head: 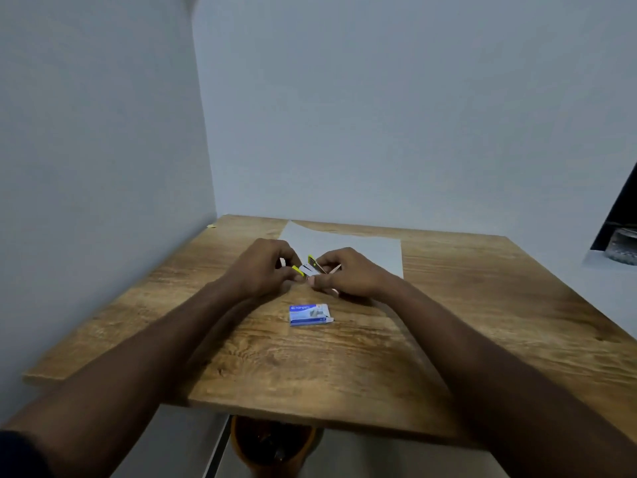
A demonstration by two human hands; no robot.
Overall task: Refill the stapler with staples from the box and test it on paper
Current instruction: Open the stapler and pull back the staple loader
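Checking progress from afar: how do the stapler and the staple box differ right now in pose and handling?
The stapler is held in both hands, left hand and right hand, above the table; the staple box lies flat and untouched, nearer the person. The stapler is hinged open, showing yellow-green trim; the box is blue and white, one end flap ajar. Both are small and sit in front of the paper.

Plain room corner: wooden table (344, 357) against bare pale walls (379, 115).
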